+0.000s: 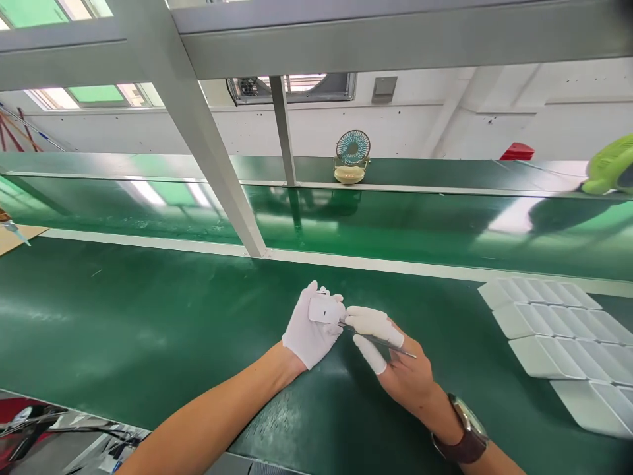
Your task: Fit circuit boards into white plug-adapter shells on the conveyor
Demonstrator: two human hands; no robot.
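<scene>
Over the green bench (148,330), your gloved left hand (309,333) closes around a small white part (324,309), held just above the mat at centre, while your right hand (395,366), fingertips capped in white cots, pinches slim metal tweezers (378,340) with their tips at the part's right edge. Keep the part steady and the tips level for clean work. To the right, white moulded trays (558,336) lie in rows; their pockets appear bare. A small desk fan (352,157) stands far behind.
</scene>
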